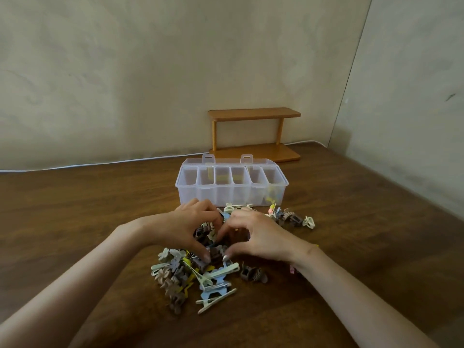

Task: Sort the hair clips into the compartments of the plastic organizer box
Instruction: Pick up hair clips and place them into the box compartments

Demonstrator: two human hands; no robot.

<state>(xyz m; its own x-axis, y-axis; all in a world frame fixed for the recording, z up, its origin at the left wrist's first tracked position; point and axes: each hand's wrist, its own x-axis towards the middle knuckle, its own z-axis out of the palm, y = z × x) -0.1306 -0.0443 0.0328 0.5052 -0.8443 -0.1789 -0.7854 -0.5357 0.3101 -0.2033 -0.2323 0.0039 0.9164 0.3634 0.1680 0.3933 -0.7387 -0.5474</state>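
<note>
**Left hand [185, 227], right hand [258, 234] in the heap**

Fingers [198, 247] curled among hair clips [200, 280] on bench [75, 222]; grip on any one, cannot tell. Organizer box [231, 194] open just behind. Best: single out one type, lift clear of tangles.

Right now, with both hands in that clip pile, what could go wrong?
The tangled pile of pastel and brown hair clips may lift as a clump under the left hand and right hand, dropping mixed clips. The clear plastic organizer box sits just behind them, so a nudge could shift it.
</note>
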